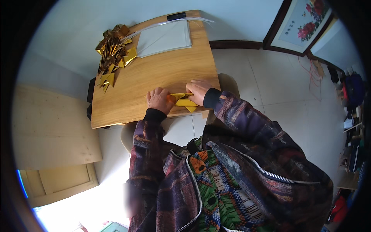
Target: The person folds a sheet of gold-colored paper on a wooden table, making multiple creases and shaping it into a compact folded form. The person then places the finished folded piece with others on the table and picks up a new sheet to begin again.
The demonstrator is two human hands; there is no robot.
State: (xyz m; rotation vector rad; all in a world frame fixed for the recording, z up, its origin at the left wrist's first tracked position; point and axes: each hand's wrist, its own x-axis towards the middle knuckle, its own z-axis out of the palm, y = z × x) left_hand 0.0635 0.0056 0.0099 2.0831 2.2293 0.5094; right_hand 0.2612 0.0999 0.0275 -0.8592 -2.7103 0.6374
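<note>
At the front edge of a wooden table (156, 72), a piece of folded yellow-gold paper (185, 102) lies between my two hands. My left hand (160, 100) grips its left end, with the fingers curled over the paper. The right end is held by my right hand (198, 90), its thumb side against the folds. One pointed corner of the paper hangs towards me at the table's edge. My palms and fingers cover both ends, so the full shape is hidden.
Several folded gold foil pieces (114, 55) are heaped along the table's left side. A stack of white paper sheets (163, 37) lies at the back, with clear plastic strips (162, 24) and a black object (176, 16) behind it. A framed flower picture (301, 27) leans at the right wall.
</note>
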